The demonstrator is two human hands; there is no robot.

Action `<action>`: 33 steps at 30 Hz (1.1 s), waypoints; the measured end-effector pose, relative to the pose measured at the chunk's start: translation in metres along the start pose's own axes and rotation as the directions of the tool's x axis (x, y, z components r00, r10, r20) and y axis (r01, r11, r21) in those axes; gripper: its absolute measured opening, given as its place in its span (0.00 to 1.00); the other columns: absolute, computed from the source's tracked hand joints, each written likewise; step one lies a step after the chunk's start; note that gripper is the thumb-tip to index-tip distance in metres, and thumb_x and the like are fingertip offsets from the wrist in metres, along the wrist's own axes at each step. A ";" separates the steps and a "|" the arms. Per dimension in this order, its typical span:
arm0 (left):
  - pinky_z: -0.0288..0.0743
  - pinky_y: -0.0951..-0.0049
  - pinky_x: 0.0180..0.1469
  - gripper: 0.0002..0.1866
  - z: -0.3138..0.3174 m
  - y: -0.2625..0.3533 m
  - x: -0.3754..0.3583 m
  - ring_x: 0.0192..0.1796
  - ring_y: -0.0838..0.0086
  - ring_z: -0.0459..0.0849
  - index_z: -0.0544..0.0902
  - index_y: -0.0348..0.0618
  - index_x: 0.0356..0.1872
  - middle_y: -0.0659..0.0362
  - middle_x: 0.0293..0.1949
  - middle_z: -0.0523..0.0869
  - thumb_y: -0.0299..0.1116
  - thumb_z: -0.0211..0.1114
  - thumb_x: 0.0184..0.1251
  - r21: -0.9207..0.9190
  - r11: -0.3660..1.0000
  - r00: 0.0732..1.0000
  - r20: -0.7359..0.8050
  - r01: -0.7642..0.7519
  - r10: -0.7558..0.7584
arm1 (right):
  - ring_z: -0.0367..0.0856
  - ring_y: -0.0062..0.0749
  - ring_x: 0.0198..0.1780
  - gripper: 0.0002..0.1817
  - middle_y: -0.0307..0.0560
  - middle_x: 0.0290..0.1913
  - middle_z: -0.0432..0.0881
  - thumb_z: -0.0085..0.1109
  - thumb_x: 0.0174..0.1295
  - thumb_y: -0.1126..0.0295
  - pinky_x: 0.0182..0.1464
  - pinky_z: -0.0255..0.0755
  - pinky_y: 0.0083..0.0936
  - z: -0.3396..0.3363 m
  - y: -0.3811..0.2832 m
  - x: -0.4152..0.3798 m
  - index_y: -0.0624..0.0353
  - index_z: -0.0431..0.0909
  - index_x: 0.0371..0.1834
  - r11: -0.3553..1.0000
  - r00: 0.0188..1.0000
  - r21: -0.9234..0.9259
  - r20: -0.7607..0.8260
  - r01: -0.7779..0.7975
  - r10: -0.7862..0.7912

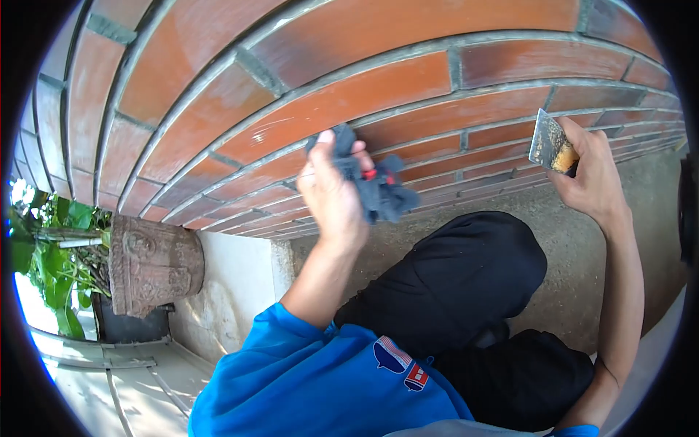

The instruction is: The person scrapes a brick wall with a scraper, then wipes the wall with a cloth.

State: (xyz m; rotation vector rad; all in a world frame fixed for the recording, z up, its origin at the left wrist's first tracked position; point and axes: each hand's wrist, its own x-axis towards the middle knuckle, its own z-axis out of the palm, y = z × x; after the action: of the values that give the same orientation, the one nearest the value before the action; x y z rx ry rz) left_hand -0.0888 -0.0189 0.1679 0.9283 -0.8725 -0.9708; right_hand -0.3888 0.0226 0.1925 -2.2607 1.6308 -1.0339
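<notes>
My left hand (pixel 331 193) is closed around a crumpled dark grey cloth (pixel 389 197) with a bit of red showing in it. The cloth is right up at the brick wall (pixel 364 95), overlapping the orange bricks and their grey mortar lines in this view. Pale scratches and a whitish film mark the bricks nearby. Off to the right, my right hand (pixel 593 175) grips a scraper (pixel 550 146) with a flat, wide metal blade, smeared yellow-brown and dark. Its blade is turned toward the wall, and the handle is hidden in my palm.
My knees in black trousers (pixel 466 269) are bent below the wall, over a concrete floor (pixel 575 269). To the left stands a carved stone-like planter (pixel 156 266) with green leaves (pixel 65 269) beside a pale ledge (pixel 226 284).
</notes>
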 end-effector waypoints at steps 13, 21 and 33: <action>0.73 0.79 0.28 0.20 -0.066 0.039 0.023 0.24 0.81 0.78 0.83 0.36 0.32 0.59 0.26 0.84 0.44 0.60 0.78 0.231 0.942 0.957 -0.099 -0.243 0.272 | 0.81 0.43 0.23 0.10 0.59 0.22 0.78 0.60 0.41 0.79 0.33 0.73 0.31 0.008 -0.003 0.007 0.66 0.75 0.30 1.000 0.999 0.000 0.035 0.001 -0.001; 0.69 0.82 0.23 0.13 -0.058 0.058 0.038 0.22 0.87 0.78 0.88 0.36 0.30 0.64 0.18 0.84 0.34 0.66 0.74 0.689 0.522 0.794 0.130 -0.503 0.594 | 0.79 0.43 0.22 0.09 0.57 0.21 0.76 0.59 0.42 0.80 0.32 0.72 0.31 0.019 -0.007 0.007 0.65 0.74 0.29 1.000 0.999 -0.012 0.053 -0.007 0.007; 0.71 0.76 0.26 0.15 -0.042 0.027 0.017 0.22 0.78 0.80 0.83 0.41 0.23 0.61 0.19 0.83 0.36 0.77 0.61 0.594 0.516 0.775 0.347 -0.618 0.529 | 0.79 0.58 0.29 0.11 0.61 0.26 0.78 0.52 0.74 0.66 0.34 0.70 0.46 0.022 -0.082 0.024 0.63 0.65 0.42 0.999 0.987 0.046 0.157 0.016 -0.023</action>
State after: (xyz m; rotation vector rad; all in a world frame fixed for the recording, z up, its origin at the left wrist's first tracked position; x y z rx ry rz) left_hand -0.0377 -0.0175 0.1812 1.0787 -1.5905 -0.0720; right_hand -0.3085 0.0276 0.2283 -2.2698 1.5109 -0.8615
